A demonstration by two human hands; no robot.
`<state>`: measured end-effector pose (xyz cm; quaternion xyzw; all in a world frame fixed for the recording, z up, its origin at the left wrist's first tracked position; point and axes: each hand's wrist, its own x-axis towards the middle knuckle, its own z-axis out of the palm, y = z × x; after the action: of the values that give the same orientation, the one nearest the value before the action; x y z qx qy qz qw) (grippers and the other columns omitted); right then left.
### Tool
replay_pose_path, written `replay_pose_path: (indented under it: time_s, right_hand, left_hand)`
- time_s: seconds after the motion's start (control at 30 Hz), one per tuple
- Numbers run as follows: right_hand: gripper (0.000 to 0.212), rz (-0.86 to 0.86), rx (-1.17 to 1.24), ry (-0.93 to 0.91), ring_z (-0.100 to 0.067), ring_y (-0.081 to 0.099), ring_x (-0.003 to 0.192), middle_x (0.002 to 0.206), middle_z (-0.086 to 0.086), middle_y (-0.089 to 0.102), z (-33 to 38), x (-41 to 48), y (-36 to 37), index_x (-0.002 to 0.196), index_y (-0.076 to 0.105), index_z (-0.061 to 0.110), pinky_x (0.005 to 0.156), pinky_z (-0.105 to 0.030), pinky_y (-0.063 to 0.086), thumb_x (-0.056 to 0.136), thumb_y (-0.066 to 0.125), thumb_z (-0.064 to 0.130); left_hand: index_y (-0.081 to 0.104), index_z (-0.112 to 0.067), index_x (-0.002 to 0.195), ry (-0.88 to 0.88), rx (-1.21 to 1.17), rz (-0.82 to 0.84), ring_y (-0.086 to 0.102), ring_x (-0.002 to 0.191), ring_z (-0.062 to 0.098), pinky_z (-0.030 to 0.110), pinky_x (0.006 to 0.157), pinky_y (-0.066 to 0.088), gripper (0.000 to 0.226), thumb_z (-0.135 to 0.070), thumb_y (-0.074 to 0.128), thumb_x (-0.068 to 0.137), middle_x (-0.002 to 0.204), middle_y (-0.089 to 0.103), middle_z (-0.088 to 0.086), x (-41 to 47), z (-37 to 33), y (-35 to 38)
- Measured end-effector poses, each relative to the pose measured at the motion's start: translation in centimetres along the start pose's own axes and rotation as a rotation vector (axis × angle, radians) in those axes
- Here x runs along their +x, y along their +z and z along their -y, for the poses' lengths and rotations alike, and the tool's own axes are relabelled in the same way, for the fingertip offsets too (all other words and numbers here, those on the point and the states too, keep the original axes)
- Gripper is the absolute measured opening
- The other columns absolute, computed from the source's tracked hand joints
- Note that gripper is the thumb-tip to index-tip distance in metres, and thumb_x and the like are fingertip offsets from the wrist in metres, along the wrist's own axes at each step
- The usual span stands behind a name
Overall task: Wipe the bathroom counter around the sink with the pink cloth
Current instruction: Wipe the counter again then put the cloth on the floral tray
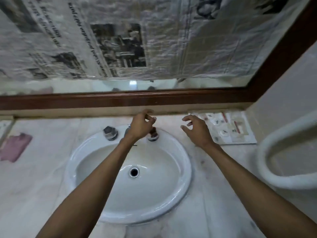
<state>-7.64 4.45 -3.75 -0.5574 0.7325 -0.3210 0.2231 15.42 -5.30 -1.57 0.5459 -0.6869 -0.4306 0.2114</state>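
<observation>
The white oval sink is set into the pale worktop; its bowl holds nothing but the round drain at the bottom. On the sink's back rim stand a chrome tap handle to the left and a second handle with a dark reddish top to the right, with the spout between them mostly hidden by the left wrist.

The left hand reaches over the back rim, its grip loosely curled with the fingers apart, holding nothing; it hangs just above the reddish-topped handle, and contact cannot be told. The right hand hovers over the worktop right of the sink, fingers spread and bent, empty.

The pink cloth lies flat on the worktop at the far left, well apart from both hands. A printed paper sheet lies at the back right corner. Newspaper covers most of the wood-framed mirror. A white toilet bowl rim shows at the right edge.
</observation>
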Motion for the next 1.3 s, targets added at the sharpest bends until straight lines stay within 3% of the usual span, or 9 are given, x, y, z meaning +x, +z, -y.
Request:
replay_pose_path:
  time_s: [0.13, 0.37, 0.5, 0.6, 0.7, 0.9, 1.13, 1.2, 1.3]
  right_hand:
    - [0.023, 0.094, 0.011, -0.089, -0.012, 0.062, 0.089, 0.111, 0.010, 0.067, 9.0, 0.4, 7.0, 0.109, 0.066, 0.025, 0.082, -0.035, 0.052, 0.087, 0.071, 0.029]
    - [0.019, 0.162, 0.001, -0.166, -0.007, 0.063, 0.090, 0.104, 0.020, 0.066, 23.6, -1.6, 20.3, 0.104, 0.062, 0.039, 0.085, -0.038, 0.053, 0.086, 0.065, 0.042]
    - [0.022, 0.248, -0.028, -0.246, -0.010, 0.063, 0.090, 0.113, 0.011, 0.065, 29.8, -3.0, 27.4, 0.111, 0.064, 0.026, 0.078, -0.027, 0.049, 0.091, 0.065, 0.035]
    - [0.026, 0.308, -0.021, -0.231, -0.013, 0.062, 0.090, 0.117, 0.006, 0.065, 33.3, -3.5, 32.5, 0.115, 0.063, 0.021, 0.081, -0.032, 0.049, 0.092, 0.064, 0.034]
    - [0.027, 0.383, -0.057, -0.229, -0.013, 0.061, 0.093, 0.120, 0.007, 0.063, 35.1, -3.1, 36.9, 0.117, 0.061, 0.023, 0.085, -0.034, 0.051, 0.093, 0.062, 0.037]
    - [0.032, 0.468, -0.126, -0.220, -0.020, 0.059, 0.108, 0.125, 0.002, 0.060, 36.6, 0.3, 45.4, 0.121, 0.058, 0.022, 0.090, -0.035, 0.048, 0.094, 0.060, 0.038]
    - [0.039, 0.464, -0.187, -0.225, -0.029, 0.045, 0.128, 0.139, -0.008, 0.050, 36.8, 3.7, 52.1, 0.130, 0.053, 0.014, 0.105, -0.043, 0.039, 0.095, 0.059, 0.029]
    - [0.040, 0.456, -0.205, -0.242, -0.030, 0.043, 0.130, 0.139, -0.008, 0.049, 36.7, 4.3, 53.3, 0.130, 0.052, 0.013, 0.106, -0.044, 0.038, 0.094, 0.059, 0.029]
    - [0.038, 0.415, -0.202, -0.245, -0.030, 0.041, 0.130, 0.137, -0.007, 0.049, 36.5, 4.5, 54.2, 0.128, 0.052, 0.013, 0.105, -0.045, 0.038, 0.094, 0.058, 0.027]
  left_hand:
    - [0.065, -0.022, 0.126, -0.009, 0.026, -0.139, 0.074, 0.083, 0.023, 0.036, 0.076, 0.057, 0.033, -0.027, 0.061, 0.094, 0.091, 0.074, -0.001, -4.0, 3.9, -9.7]
    - [0.065, -0.024, 0.125, -0.021, 0.131, -0.238, 0.073, 0.084, 0.023, 0.041, 0.089, 0.057, 0.032, -0.032, 0.061, 0.095, 0.082, 0.069, -0.013, -10.6, 14.9, -25.2]
    - [0.064, -0.023, 0.127, -0.072, 0.171, -0.287, 0.071, 0.092, 0.022, 0.040, 0.089, 0.056, 0.032, -0.030, 0.063, 0.096, 0.080, 0.067, -0.016, -13.6, 21.7, -32.2]
    - [0.063, -0.022, 0.129, -0.137, 0.190, -0.301, 0.069, 0.099, 0.020, 0.038, 0.089, 0.056, 0.033, -0.029, 0.064, 0.097, 0.083, 0.066, -0.015, -14.7, 26.7, -36.4]
    - [0.061, -0.022, 0.130, -0.202, 0.202, -0.316, 0.067, 0.106, 0.020, 0.038, 0.091, 0.055, 0.035, -0.030, 0.064, 0.096, 0.093, 0.068, -0.013, -14.7, 31.0, -39.2]
    - [0.057, -0.015, 0.139, -0.265, 0.287, -0.299, 0.058, 0.125, 0.028, 0.036, 0.096, 0.049, 0.049, -0.030, 0.069, 0.094, 0.139, 0.059, 0.007, -12.0, 38.5, -42.5]
    - [0.056, -0.008, 0.134, -0.145, 0.496, -0.225, 0.048, 0.136, 0.033, 0.041, 0.102, 0.046, 0.057, -0.041, 0.071, 0.091, 0.148, 0.051, 0.013, -7.5, 43.4, -43.0]
    - [0.052, -0.009, 0.135, -0.120, 0.562, -0.204, 0.049, 0.136, 0.034, 0.041, 0.102, 0.046, 0.060, -0.048, 0.065, 0.092, 0.149, 0.050, 0.014, -6.6, 44.2, -42.9]
    - [0.046, -0.006, 0.148, -0.131, 0.610, -0.166, 0.037, 0.150, 0.038, 0.045, 0.117, 0.036, 0.067, -0.052, 0.049, 0.100, 0.161, 0.040, 0.018, -6.4, 45.7, -42.1]
